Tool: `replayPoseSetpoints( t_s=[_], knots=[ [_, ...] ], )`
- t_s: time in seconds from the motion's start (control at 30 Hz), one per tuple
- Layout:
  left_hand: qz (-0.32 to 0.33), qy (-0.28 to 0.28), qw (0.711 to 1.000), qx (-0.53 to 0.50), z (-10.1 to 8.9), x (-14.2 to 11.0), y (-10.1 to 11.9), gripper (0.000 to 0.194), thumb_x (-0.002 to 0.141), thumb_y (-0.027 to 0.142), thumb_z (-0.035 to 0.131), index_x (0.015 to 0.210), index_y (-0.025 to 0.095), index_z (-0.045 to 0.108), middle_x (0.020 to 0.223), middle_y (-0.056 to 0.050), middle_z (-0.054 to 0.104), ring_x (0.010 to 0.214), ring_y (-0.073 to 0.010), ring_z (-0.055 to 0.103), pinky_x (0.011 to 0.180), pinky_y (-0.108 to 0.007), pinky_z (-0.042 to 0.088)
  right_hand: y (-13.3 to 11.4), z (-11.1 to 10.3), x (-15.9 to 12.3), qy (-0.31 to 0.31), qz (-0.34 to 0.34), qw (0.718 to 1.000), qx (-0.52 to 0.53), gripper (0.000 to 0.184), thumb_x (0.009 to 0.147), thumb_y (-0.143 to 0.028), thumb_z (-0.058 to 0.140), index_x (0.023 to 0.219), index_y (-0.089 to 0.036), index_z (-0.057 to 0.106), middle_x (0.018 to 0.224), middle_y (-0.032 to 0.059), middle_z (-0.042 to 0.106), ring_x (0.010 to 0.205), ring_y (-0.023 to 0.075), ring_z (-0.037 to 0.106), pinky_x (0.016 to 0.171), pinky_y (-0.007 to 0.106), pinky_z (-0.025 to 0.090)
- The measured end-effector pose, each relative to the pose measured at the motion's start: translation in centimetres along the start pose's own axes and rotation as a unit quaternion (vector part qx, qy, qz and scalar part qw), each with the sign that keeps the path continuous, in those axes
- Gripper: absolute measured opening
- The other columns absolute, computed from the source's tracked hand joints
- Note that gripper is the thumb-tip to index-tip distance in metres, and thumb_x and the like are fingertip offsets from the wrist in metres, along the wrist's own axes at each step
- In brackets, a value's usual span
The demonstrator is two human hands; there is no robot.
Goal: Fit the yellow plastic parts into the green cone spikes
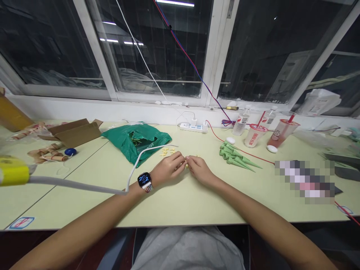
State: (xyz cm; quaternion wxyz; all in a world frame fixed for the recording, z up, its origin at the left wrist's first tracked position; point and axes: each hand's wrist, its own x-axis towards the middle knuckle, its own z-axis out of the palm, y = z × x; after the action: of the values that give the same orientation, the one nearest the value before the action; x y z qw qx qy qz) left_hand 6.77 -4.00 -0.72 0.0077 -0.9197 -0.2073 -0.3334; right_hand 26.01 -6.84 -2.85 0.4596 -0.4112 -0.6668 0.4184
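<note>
Head view: a small yellow piece (pixel 186 162) is pinched between the fingertips of the left hand (pixel 168 168) and the right hand (pixel 199 170), with both grips clenched on it just above the pale green surface (pixel 180 204). Loose yellow bits (pixel 166 152) are scattered on the surface just beyond the hands, while a green plastic bag (pixel 135 142) is laid to their left and a cluster of green cones (pixel 239 159) to their right. A wristwatch (pixel 144 181) is worn on the left wrist, and a power strip (pixel 193 128) is placed farther back near the window.
</note>
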Motion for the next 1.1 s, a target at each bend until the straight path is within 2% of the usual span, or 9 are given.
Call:
replayPoseSetpoints(
  t_s=[0.17, 0.33, 0.47, 0.53, 0.63, 0.7, 0.83, 0.97, 1.1],
  knots=[
    [-0.026, -0.024, 0.997, -0.074, -0.3, 0.1, 0.4, 0.017, 0.103, 0.021, 0.050, 0.088, 0.019, 0.057, 0.084, -0.002, 0.051, 0.071, -0.0147, 0.049, 0.067, -0.029, 0.041, 0.1, 0.0, -0.2, 0.007, -0.040, 0.997, -0.067, 0.043, 0.104, -0.051, 0.040, 0.073, -0.022, 0.042, 0.066, -0.0039, 0.042, 0.066, 0.0140, 0.040, 0.065, 0.028, 0.033],
    [-0.078, -0.007, 0.986, -0.148, -0.6, 0.6, 0.8, 0.025, 0.102, 0.025, 0.053, 0.077, 0.019, 0.054, 0.077, 0.000, 0.051, 0.070, -0.0141, 0.048, 0.066, -0.029, 0.038, 0.0, -0.2, -0.3, -0.005, -0.055, 0.996, -0.076, 0.041, 0.105, -0.049, 0.038, 0.075, -0.021, 0.045, 0.071, -0.0030, 0.045, 0.071, 0.0151, 0.043, 0.070, 0.029, 0.035],
    [-0.139, -0.016, 0.966, -0.216, -0.8, 0.8, 1.2, 0.034, 0.101, 0.031, 0.055, 0.069, 0.018, 0.056, 0.071, 0.000, 0.055, 0.066, -0.0132, 0.051, 0.065, -0.028, 0.038, -0.2, -0.3, -0.3, -0.012, -0.056, 0.996, -0.073, 0.043, 0.105, -0.049, 0.038, 0.074, -0.021, 0.046, 0.070, -0.0030, 0.044, 0.070, 0.0150, 0.042, 0.070, 0.029, 0.034],
    [-0.182, -0.025, 0.946, -0.266, -0.8, 0.8, 1.3, 0.038, 0.101, 0.035, 0.055, 0.067, 0.018, 0.055, 0.066, 0.001, 0.055, 0.062, -0.0127, 0.052, 0.062, -0.028, 0.039, -0.3, -0.3, -0.4, -0.025, -0.056, 0.996, -0.061, 0.044, 0.106, -0.050, 0.038, 0.073, -0.022, 0.046, 0.068, -0.0034, 0.042, 0.068, 0.0149, 0.041, 0.070, 0.029, 0.035],
    [-0.249, -0.038, 0.894, -0.370, -0.6, 0.8, 1.4, 0.038, 0.100, 0.039, 0.056, 0.068, 0.018, 0.055, 0.057, 0.002, 0.055, 0.055, -0.0123, 0.051, 0.057, -0.027, 0.038, -0.2, -0.3, -0.5, -0.040, -0.052, 0.998, -0.026, 0.045, 0.107, -0.051, 0.038, 0.071, -0.023, 0.042, 0.062, -0.0050, 0.037, 0.062, 0.0145, 0.038, 0.067, 0.029, 0.036],
    [-0.284, -0.045, 0.844, -0.453, -0.4, 0.9, 1.2, 0.035, 0.097, 0.039, 0.060, 0.069, 0.018, 0.057, 0.056, 0.002, 0.055, 0.052, -0.0123, 0.051, 0.053, -0.026, 0.038, -0.1, -0.2, -0.6, -0.035, -0.056, 0.998, -0.013, 0.045, 0.107, -0.052, 0.038, 0.072, -0.024, 0.041, 0.061, -0.0052, 0.037, 0.060, 0.0146, 0.039, 0.068, 0.029, 0.038],
    [-0.343, -0.073, 0.722, -0.596, -0.1, 1.1, 0.6, 0.026, 0.087, 0.035, 0.069, 0.072, 0.014, 0.065, 0.061, -0.001, 0.057, 0.049, -0.0108, 0.050, 0.045, -0.024, 0.032, 0.0, -0.4, -0.8, -0.026, -0.122, 0.988, -0.089, 0.042, 0.110, -0.046, 0.033, 0.080, -0.022, 0.050, 0.074, -0.0004, 0.056, 0.072, 0.0161, 0.054, 0.075, 0.030, 0.042],
    [-0.389, -0.110, 0.614, -0.678, 0.0, 1.0, 0.2, 0.018, 0.079, 0.026, 0.071, 0.069, 0.011, 0.067, 0.062, -0.004, 0.058, 0.048, -0.0083, 0.044, 0.044, -0.022, 0.027, -0.2, -0.6, -1.1, -0.031, -0.231, 0.942, -0.241, 0.035, 0.110, -0.037, 0.031, 0.086, -0.022, 0.051, 0.079, 0.0028, 0.060, 0.070, 0.0161, 0.053, 0.068, 0.030, 0.038],
    [-0.415, -0.145, 0.567, -0.696, -0.1, 0.8, 0.0, 0.020, 0.079, 0.026, 0.067, 0.066, 0.011, 0.066, 0.057, -0.002, 0.053, 0.042, -0.0060, 0.031, 0.042, -0.022, 0.020, -0.7, -0.6, -1.1, -0.026, -0.307, 0.895, -0.323, 0.033, 0.109, -0.031, 0.028, 0.086, -0.022, 0.049, 0.075, 0.0035, 0.056, 0.065, 0.0171, 0.047, 0.061, 0.031, 0.032]
  ],
)
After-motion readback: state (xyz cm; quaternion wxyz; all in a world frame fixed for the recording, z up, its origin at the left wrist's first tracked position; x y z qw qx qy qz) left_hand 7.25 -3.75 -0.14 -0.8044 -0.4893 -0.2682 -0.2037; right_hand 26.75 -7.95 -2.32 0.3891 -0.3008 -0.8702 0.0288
